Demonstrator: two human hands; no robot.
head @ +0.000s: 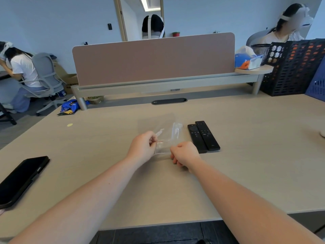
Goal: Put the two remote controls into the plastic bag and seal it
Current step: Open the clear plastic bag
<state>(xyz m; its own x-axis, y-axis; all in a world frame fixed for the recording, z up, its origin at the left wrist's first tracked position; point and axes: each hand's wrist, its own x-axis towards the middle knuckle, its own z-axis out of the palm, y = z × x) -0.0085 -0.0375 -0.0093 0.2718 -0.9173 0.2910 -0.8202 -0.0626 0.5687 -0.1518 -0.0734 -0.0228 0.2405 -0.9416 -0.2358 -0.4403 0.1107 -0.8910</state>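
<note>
A clear plastic bag point(167, 136) with a thin red seal line lies on the light wooden desk point(246, 164), its near end lifted between my hands. My left hand point(143, 147) pinches the bag's left near edge. My right hand point(184, 154) grips the right near edge with fingers curled. Two black remote controls lie side by side just right of the bag: the shorter one point(197, 140) nearer my right hand, the longer one point(207, 135) touching its right side. Both remotes are outside the bag.
A black phone point(21, 178) lies at the desk's left near edge. A brown divider panel point(153, 59) stands along the back, with a cable slot point(169, 101) before it. Black crates point(295, 67) and a tissue pack point(246, 59) sit far right. People sit in the background.
</note>
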